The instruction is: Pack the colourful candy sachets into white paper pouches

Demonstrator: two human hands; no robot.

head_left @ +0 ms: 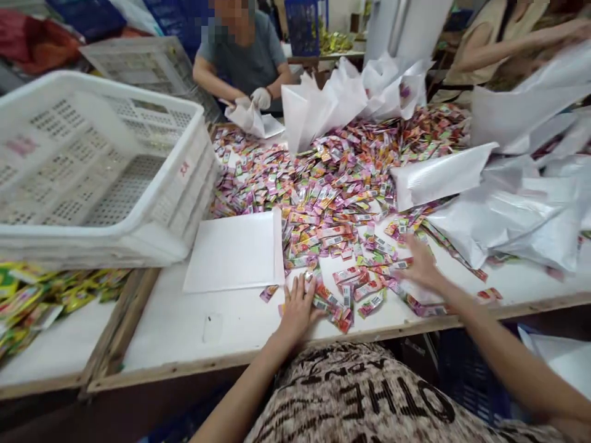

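My left hand (300, 304) lies palm down at the near edge of a spread of small candy packets (330, 231), its fingers stretched out and apart, touching some of them. To the right, my right hand (421, 266) is over more packets, slightly blurred; its thumb and fingers look apart, with nothing seen in them. The packets are pink, purple and orange, some with barcodes. A flat white bag (235, 251) lies just beyond and left of my left hand. Silvery-white bags (512, 215) lie beyond my right hand, among them a filled-looking bag (443, 175).
A large white plastic crate (184, 227) stands at the left, beside yellow-green packets (28, 301). Across the table a gloved co-worker (240, 61) handles a white bag (253, 120). Several upright white bags (323, 107) stand behind the heap. Another person (489, 49) is at the far right.
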